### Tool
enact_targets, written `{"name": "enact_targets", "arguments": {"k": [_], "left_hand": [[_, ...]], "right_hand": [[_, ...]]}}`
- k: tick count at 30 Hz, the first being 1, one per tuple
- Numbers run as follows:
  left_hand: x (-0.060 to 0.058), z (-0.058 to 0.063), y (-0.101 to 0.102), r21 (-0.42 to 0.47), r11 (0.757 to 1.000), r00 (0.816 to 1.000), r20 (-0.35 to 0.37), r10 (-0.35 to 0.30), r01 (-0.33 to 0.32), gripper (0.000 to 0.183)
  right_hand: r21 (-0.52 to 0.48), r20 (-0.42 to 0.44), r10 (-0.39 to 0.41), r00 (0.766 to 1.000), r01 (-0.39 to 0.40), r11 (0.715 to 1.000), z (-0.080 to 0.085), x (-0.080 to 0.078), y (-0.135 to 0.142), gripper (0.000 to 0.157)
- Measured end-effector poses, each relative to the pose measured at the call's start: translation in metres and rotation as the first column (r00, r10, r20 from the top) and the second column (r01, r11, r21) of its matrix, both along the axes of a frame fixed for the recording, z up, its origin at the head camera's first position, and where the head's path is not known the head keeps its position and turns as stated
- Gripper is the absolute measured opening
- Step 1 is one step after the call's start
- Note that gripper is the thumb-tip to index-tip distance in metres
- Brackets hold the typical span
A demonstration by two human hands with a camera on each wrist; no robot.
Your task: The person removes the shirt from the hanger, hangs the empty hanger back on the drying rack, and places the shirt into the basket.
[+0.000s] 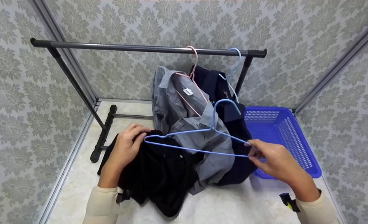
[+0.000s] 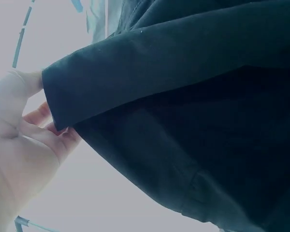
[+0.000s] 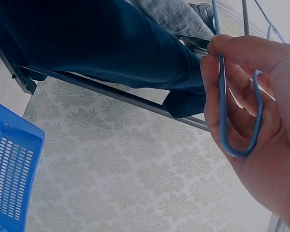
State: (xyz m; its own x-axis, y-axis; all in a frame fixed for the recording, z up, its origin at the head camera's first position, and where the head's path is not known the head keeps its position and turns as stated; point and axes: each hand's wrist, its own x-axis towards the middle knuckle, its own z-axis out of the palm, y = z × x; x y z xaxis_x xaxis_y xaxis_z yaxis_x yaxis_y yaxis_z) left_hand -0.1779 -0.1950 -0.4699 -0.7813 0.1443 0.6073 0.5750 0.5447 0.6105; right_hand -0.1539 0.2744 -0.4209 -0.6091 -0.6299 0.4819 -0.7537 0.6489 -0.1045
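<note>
A blue wire hanger (image 1: 196,150) is held out level in front of the hanging clothes, its hook pointing up. My right hand (image 1: 272,158) grips its right end; in the right wrist view the bent end of the hanger (image 3: 224,111) lies across the fingers. At the hanger's left end, my left hand (image 1: 128,144) pinches the edge of a black garment (image 1: 168,183). That garment drapes below the hand, and its dark edge (image 2: 101,77) runs from between thumb and fingers in the left wrist view.
A grey shirt (image 1: 215,140) on a pink hanger (image 1: 196,85) and a navy garment (image 1: 213,82) on a light-blue hanger (image 1: 238,59) hang from the dark metal rack (image 1: 118,47). To the right sits a blue perforated basket (image 1: 299,137). Patterned walls (image 1: 149,21) enclose the pale surface.
</note>
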Motion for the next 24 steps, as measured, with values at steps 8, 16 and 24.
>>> {"name": "enact_targets", "arguments": {"k": [8, 16, 24], "left_hand": [[0.002, -0.003, -0.006, -0.080, 0.996, 0.996, 0.077, 0.053, -0.047, 0.017], [0.012, 0.009, -0.001, -0.073, 0.997, 0.992, 0.123, 0.043, -0.034, 0.036], [0.022, 0.027, 0.012, -0.074, 0.997, 0.997, 0.075, -0.008, 0.013, 0.061]], "right_hand": [[-0.001, 0.008, 0.003, 1.000, -0.003, 1.000, 0.001, -0.001, -0.001, 0.046], [-0.011, -0.016, 0.016, 1.000, -0.016, 1.000, 0.001, -0.001, -0.005, 0.048], [0.003, -0.011, -0.001, 1.000, 0.001, 1.000, -0.001, -0.002, -0.006, 0.050]]}}
